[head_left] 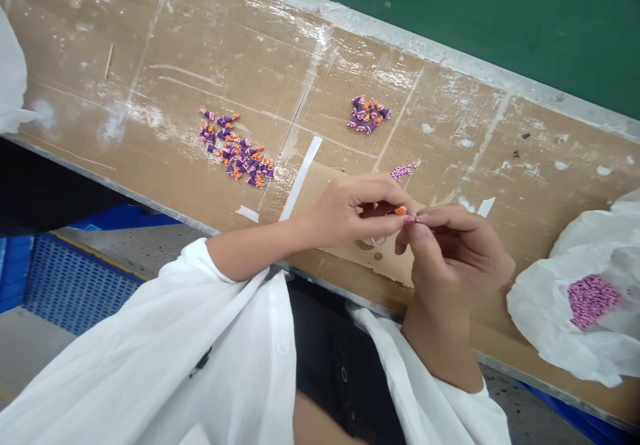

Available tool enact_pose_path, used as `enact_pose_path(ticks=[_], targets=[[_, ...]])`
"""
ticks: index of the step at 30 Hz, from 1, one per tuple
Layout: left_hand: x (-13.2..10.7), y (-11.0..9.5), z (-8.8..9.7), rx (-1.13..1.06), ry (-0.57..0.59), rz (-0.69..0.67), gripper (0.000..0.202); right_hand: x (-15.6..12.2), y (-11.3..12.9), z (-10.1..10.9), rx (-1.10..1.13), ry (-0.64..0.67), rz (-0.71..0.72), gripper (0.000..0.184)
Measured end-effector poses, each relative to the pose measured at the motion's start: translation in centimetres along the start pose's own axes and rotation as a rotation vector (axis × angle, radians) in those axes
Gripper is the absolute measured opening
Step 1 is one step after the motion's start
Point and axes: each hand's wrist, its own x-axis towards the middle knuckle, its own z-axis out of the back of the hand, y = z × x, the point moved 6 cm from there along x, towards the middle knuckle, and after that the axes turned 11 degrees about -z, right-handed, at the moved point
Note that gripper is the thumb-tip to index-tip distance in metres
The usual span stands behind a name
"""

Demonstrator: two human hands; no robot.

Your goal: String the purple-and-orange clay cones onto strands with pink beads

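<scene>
My left hand point(350, 208) pinches a small orange-and-purple piece point(401, 210) between thumb and fingertips. My right hand point(453, 252) meets it there, thumb and forefinger closed at the tip of the same piece; whether they hold a separate tiny part is too small to tell. Under the hands lies a cardboard sheet point(320, 178), with a small clear container point(374, 240) partly hidden behind my left fingers. Just beyond the fingers is a little heap of tiny pink parts point(403, 171).
Purple, orange and pink pieces form a larger pile point(243, 155) to the left and a smaller pile point(369, 114) farther back. White paper point(545, 298) at right holds many pink bits point(593, 300). A thin wooden stick point(109, 60) lies far left. A pale rim point(400, 32) borders the table's far side.
</scene>
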Motion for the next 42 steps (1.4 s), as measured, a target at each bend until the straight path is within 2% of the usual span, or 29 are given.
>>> enact_pose_path(ticks=[3, 7, 12, 17, 19, 21, 25, 29, 35, 42], targets=[[0.1, 0.2, -0.1, -0.109, 0.007, 0.050, 0.020, -0.1, 0.7, 0.2, -0.162, -0.039, 0.217, 0.015], [0.3, 0.3, -0.1, -0.147, 0.062, 0.074, 0.017, 0.4, 1.3, 0.2, -0.280, 0.040, 0.378, 0.021], [0.3, -0.1, 0.0, -0.075, 0.131, 0.052, 0.008, 1.0, 1.8, 0.0, -0.296, 0.186, 0.386, 0.023], [0.3, 0.0, -0.1, -0.030, 0.177, 0.079, 0.012, 1.2, 2.0, -0.2, -0.283, 0.230, 0.389, 0.025], [0.3, 0.3, 0.1, -0.056, 0.151, 0.102, 0.019, 1.4, 2.1, 0.4, -0.274, 0.217, 0.385, 0.024], [0.4, 0.7, 0.6, -0.093, 0.073, 0.128, 0.029, 1.6, 2.1, 1.0, -0.314, 0.230, 0.356, 0.024], [0.4, 1.6, 1.5, -0.126, -0.093, 0.182, 0.042, 1.3, 1.4, 1.0, -0.640, 0.430, 0.329, 0.019], [0.4, 1.9, 1.6, -0.105, -0.128, 0.208, 0.045, 0.5, 0.7, 0.3, -0.819, 0.553, 0.359, 0.016], [0.3, 2.1, 1.5, -0.113, -0.131, 0.245, 0.041, -0.3, 0.2, -0.6, -0.934, 0.568, 0.393, 0.020], [0.1, 2.2, 1.9, -0.063, -0.215, 0.254, 0.038, -0.7, 0.4, -1.1, -1.027, 0.529, 0.431, 0.023]])
